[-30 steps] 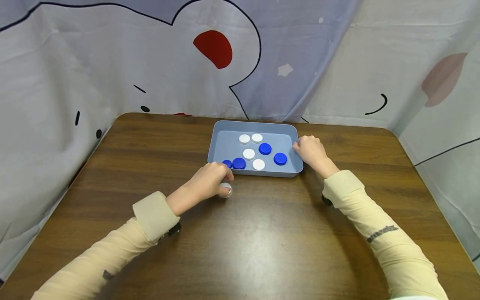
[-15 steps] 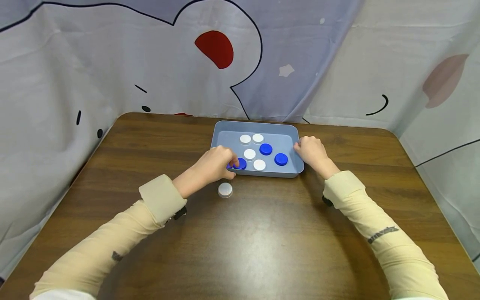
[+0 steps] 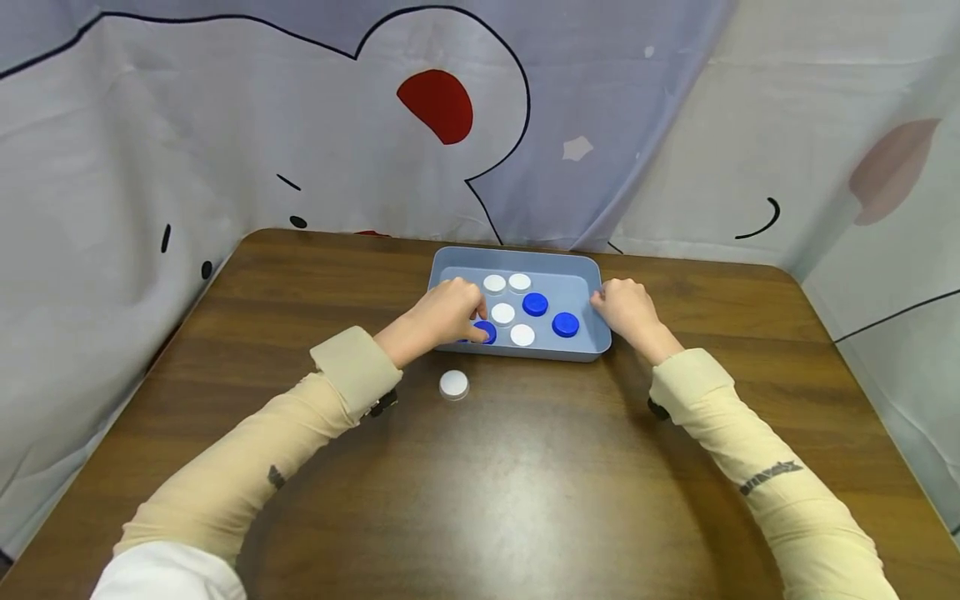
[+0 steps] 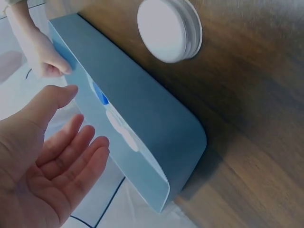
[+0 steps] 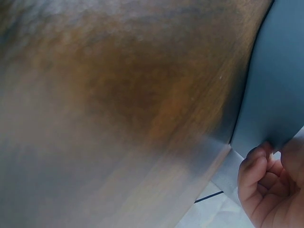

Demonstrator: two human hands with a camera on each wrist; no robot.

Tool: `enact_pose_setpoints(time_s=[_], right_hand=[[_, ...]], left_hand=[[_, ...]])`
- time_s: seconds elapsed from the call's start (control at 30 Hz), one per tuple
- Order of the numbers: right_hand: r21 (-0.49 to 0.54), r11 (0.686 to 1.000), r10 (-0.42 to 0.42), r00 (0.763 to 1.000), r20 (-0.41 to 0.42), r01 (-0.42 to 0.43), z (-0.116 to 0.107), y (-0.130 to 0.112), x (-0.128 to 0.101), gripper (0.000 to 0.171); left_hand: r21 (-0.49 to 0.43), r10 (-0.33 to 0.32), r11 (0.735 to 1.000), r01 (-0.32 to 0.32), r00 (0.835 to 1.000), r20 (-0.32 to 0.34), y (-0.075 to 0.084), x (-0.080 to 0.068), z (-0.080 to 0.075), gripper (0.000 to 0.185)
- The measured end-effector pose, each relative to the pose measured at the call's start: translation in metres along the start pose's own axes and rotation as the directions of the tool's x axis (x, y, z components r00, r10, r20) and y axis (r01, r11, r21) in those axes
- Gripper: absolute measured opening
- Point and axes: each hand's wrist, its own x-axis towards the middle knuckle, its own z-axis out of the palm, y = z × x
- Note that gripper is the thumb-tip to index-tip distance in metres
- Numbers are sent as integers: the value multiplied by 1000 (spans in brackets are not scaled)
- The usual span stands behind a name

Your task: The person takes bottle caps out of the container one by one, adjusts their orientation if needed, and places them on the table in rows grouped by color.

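Blue cap point(image 3: 487, 332) — half behind left hand point(image 3: 442, 312)

Two bare hands: left hand point(image 3: 442, 317), right hand point(image 3: 626, 307). Long beige sleeves point(image 3: 720, 425) with folded cuffs; dark printed lettering on the right forearm, small dark mark on the left. Dark wrist-mounted devices under both cuffs.

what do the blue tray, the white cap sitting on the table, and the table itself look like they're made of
Tray: probably moulded plastic, matte grey-blue, with smooth walls and rounded corners. White cap: likely plastic, smooth top with a stepped or ridged side in the left wrist view. Table: dark brown wood grain with a soft sheen; whether solid wood or laminate cannot be told.
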Motion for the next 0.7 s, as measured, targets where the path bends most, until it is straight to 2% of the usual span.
enact_pose_setpoints(time_s=[0.2, 0.7], right_hand=[[-4, 1000, -4, 1000, -9, 4, 2, 1, 0, 42], [-1, 1000, -2, 1000, -9, 2, 3, 2, 1, 42]], left_hand=[[16, -29, 999, 29, 999, 25, -3, 10, 2, 29], [48, -69, 997, 66, 995, 66, -5, 27, 20, 34]])
